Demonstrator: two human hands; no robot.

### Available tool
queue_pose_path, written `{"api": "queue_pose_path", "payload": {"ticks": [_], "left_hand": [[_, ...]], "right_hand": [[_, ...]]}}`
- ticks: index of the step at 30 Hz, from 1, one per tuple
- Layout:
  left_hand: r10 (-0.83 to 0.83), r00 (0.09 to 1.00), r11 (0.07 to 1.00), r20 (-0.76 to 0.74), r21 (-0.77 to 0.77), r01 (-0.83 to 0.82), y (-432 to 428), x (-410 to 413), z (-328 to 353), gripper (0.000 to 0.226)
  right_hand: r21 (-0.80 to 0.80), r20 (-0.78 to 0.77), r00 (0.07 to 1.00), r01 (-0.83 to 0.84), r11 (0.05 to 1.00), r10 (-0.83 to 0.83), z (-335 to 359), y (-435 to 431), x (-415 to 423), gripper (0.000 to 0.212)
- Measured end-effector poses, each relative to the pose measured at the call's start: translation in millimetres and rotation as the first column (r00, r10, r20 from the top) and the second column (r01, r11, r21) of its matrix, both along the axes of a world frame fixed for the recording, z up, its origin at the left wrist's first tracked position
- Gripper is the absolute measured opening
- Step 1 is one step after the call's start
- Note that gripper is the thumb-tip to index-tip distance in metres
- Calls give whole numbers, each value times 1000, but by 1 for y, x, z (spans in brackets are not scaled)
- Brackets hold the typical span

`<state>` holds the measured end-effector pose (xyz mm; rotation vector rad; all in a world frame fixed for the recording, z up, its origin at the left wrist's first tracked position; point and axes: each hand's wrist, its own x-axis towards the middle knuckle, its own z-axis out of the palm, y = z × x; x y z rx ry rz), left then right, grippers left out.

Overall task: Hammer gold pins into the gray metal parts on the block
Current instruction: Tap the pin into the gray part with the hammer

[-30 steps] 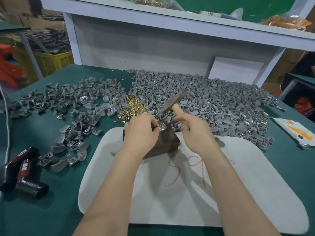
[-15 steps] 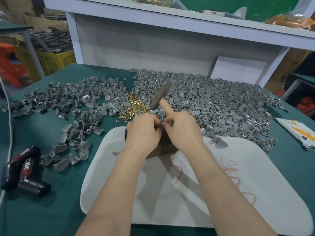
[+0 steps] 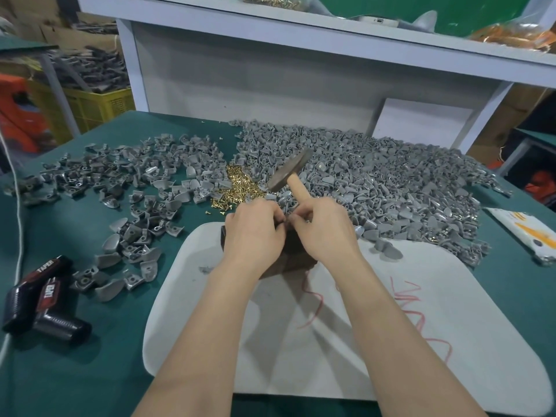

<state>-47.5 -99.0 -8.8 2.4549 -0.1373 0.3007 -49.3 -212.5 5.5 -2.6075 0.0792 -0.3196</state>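
Left hand (image 3: 252,233) curled round block (image 3: 290,261), right hand (image 3: 325,231) gripping hammer (image 3: 289,171)

The near half of the white mat (image 3: 421,341) lies open on either side of the forearms, and a strip of green table (image 3: 114,356) runs free between the mat and the black tool (image 3: 45,299); the block (image 3: 296,261) at the mat's far edge is covered by the left hand (image 3: 254,233) and right hand (image 3: 325,233). Behind them it is crowded: the hammer (image 3: 288,170) in the right hand tilts up just right of the gold pins (image 3: 237,188); the heap of gray parts (image 3: 391,188) fills the far right and spills onto the mat's corner; scattered gray parts (image 3: 135,182) litter the far left; a white back panel (image 3: 270,85) walls off the far side.
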Motion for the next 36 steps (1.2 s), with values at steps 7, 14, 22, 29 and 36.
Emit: {"api": "queue_pose_path", "payload": {"ticks": [7, 14, 22, 29, 36], "left_hand": [[-5, 1000, 999, -7, -33, 5, 0, -2, 2, 8], [-29, 999, 1000, 20, -2, 29, -1, -2, 3, 12], [-17, 1000, 1000, 9, -20, 17, -1, -3, 3, 9], [-10, 1000, 1000, 9, -20, 11, -1, -2, 3, 7], [-3, 1000, 1000, 14, -23, 4, -1, -2, 2, 7]], "right_hand": [[-38, 14, 1000, 1, 999, -1, -2, 1, 0, 10], [-202, 67, 996, -43, 978, 57, 0, 3, 5, 30], [-87, -14, 997, -71, 994, 70, 2, -1, 4, 12], [-44, -51, 996, -71, 996, 69, 3, -1, 6, 11], [-8, -51, 996, -77, 997, 76, 1, -4, 9, 13]]}}
